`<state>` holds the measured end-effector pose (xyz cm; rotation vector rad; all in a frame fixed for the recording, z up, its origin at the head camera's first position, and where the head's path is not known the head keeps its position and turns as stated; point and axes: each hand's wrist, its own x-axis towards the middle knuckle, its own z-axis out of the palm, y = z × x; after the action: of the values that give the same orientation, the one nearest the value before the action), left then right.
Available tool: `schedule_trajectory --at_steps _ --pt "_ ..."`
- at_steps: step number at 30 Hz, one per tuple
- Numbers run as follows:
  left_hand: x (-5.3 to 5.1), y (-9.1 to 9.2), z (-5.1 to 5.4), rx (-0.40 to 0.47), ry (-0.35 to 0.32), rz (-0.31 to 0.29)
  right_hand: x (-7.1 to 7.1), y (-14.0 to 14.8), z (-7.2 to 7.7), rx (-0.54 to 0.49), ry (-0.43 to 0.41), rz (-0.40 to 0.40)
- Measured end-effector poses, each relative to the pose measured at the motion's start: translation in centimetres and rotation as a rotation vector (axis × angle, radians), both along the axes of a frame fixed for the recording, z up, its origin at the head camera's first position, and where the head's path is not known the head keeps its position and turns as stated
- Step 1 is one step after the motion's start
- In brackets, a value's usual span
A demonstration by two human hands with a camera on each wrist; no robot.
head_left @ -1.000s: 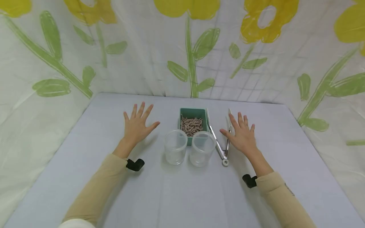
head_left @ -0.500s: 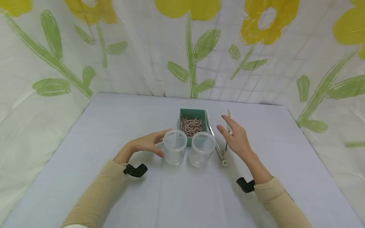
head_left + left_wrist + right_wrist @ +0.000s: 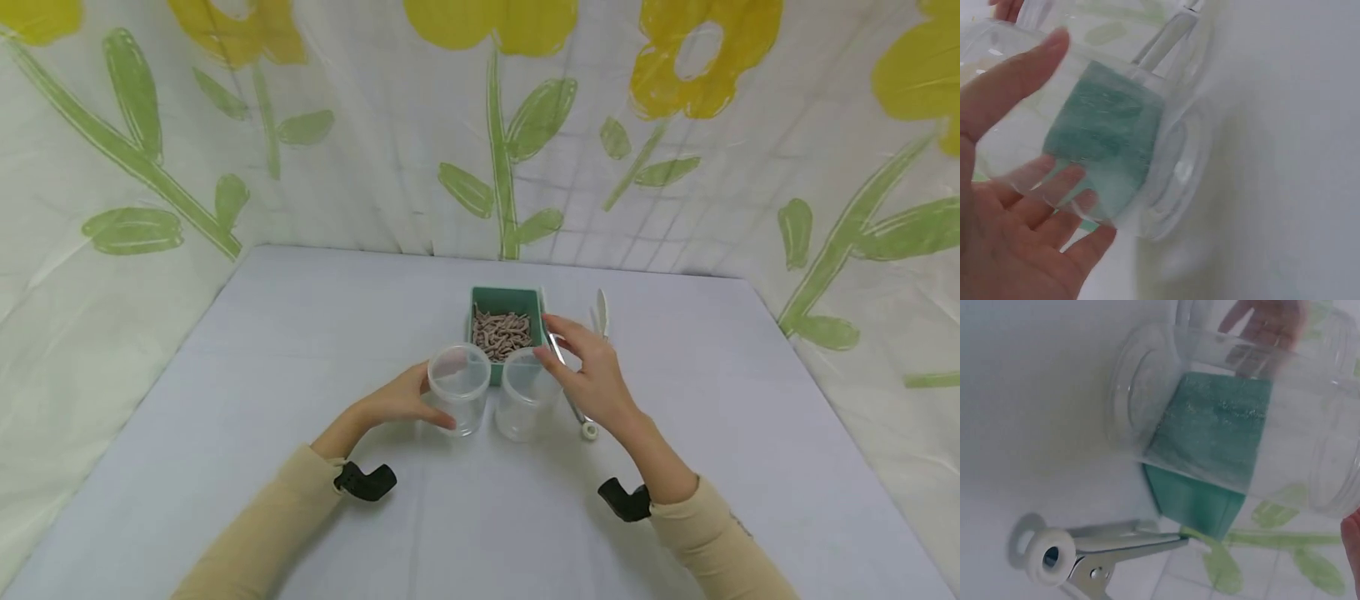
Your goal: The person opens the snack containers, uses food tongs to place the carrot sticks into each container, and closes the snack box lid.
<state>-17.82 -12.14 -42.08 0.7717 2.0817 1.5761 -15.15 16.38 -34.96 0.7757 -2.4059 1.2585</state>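
My left hand (image 3: 393,400) curls round the left clear plastic cup (image 3: 467,402), thumb in front and fingers behind it. In the left wrist view the thumb lies over the cup's wall and the fingers (image 3: 1088,250) show partly through it. My right hand (image 3: 592,383) is at the right clear plastic cup (image 3: 521,408), its thumb near the rim and its fingers spread apart from the thumb; whether it touches the cup, I cannot tell. Both cups stand upright. Behind them sits a green tray (image 3: 506,296) of small brownish twisted pieces (image 3: 501,333).
Metal tongs (image 3: 1100,559) with a white ring end lie right of the tray, partly hidden under my right hand in the head view; a white tip (image 3: 602,312) shows beyond. A flower-printed curtain (image 3: 360,167) hangs behind the white table (image 3: 480,517).
Both hands have come down and inward from spread positions above the table. The left has closed round the left cup; the right has moved leftward over the tongs to the right cup.
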Motion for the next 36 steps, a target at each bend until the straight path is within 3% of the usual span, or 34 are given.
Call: schedule_trajectory --at_steps 6,12,16,20,25,29,36 --pt "1.1 0.0 -0.1 0.008 0.064 0.065 0.6 -1.4 0.1 -0.032 -0.017 0.08" --pt "2.6 0.6 1.4 -0.021 0.186 0.178 1.8 -3.1 0.8 -0.048 -0.098 0.142" --pt "3.7 1.7 2.6 0.028 0.313 0.235 2.4 -4.3 1.3 -0.051 -0.152 0.14" --pt "4.5 2.9 3.3 0.035 0.478 0.296 2.8 -5.3 1.6 -0.06 -0.174 0.077" --pt "5.3 4.0 3.8 -0.011 0.643 0.358 3.0 -6.2 1.5 -0.079 -0.105 0.024" --pt "5.7 4.4 4.2 0.001 0.638 0.327 2.8 -6.6 1.0 -0.095 0.021 0.042" --pt "6.0 4.3 4.8 0.008 0.456 0.224 2.9 -6.7 0.6 -0.115 0.077 0.033"
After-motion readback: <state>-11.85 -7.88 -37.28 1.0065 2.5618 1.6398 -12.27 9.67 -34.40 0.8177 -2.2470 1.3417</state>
